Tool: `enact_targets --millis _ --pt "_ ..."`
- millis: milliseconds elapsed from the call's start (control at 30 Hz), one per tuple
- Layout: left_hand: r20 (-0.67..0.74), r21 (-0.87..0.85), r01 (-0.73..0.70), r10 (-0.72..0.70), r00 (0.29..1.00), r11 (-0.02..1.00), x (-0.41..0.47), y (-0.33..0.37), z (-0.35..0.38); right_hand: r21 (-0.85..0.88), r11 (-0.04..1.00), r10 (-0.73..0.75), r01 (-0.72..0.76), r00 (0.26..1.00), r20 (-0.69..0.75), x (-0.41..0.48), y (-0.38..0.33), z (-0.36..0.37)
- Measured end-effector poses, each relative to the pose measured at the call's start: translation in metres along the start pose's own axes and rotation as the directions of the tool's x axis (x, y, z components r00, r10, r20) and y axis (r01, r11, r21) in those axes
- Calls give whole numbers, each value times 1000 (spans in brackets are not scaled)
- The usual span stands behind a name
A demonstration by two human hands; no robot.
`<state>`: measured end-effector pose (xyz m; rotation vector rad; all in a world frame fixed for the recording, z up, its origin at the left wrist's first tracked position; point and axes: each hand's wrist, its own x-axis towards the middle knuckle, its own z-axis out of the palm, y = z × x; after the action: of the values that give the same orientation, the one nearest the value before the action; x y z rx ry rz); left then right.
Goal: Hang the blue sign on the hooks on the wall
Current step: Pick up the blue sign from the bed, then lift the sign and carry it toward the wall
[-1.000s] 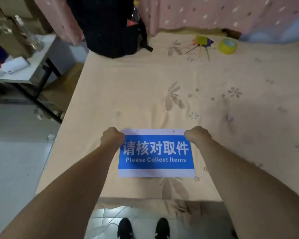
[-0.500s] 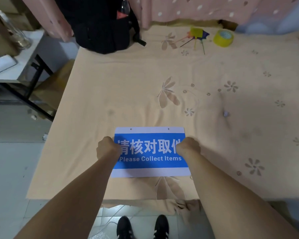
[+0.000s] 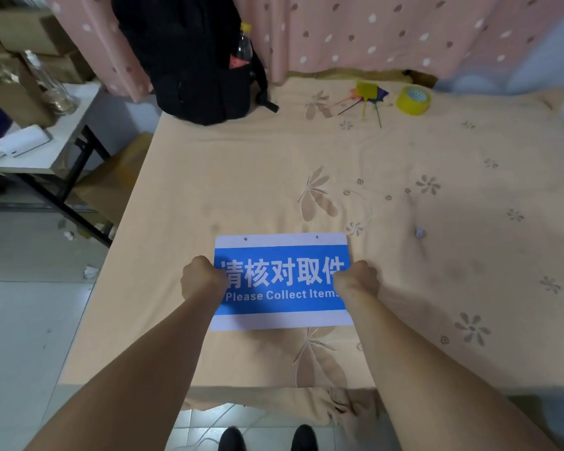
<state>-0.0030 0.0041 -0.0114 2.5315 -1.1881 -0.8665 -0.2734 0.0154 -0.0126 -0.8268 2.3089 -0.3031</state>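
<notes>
Peach bedding [image 3: 241,177] covers the bed where our sign [image 3: 282,284] lies flat, near the front edge. Our left hand [image 3: 201,281] and right hand [image 3: 357,279] are clamped on its side edges. We should lift it level, keeping the two top holes clear for the hooks, which are not in view.

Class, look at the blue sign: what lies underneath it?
The blue sign lies on the peach flowered bedsheet, with the left hand and right hand gripping its sides. A flower pattern shows below its lower edge; anything directly beneath is covered.
</notes>
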Motion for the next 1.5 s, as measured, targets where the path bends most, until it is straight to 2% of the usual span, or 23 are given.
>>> enact_targets --millis 167,333,600,700,833,1067,1233,1500 --pt "-60 -92 -54 48 997 994 -5 35 -51 98 986 -122 134 986 -116 -15 -44 -51" --pt "-179 -172 -198 168 969 965 -29 93 -137 183 955 -190 232 956 -222 -48 -95 -121" --pt "-407 -243 -480 361 839 843 -96 177 -281 309 846 -304 435 869 -390 -127 -169 -253" --pt "-479 -282 -543 375 794 791 -118 198 -326 370 775 -341 512 832 -438 -155 -189 -295" --pt "-503 -387 -583 366 783 715 -148 218 -371 392 701 -367 596 772 -519 -192 -207 -344" --pt "-570 -407 -652 380 729 640 -186 240 -416 349 648 -405 678 694 -596 -228 -218 -398" --pt "-584 -403 -664 382 716 630 -199 242 -422 357 617 -405 701 672 -620 -238 -217 -406" --pt "-574 -391 -664 395 717 638 -208 254 -410 356 629 -381 691 673 -634 -238 -201 -415"
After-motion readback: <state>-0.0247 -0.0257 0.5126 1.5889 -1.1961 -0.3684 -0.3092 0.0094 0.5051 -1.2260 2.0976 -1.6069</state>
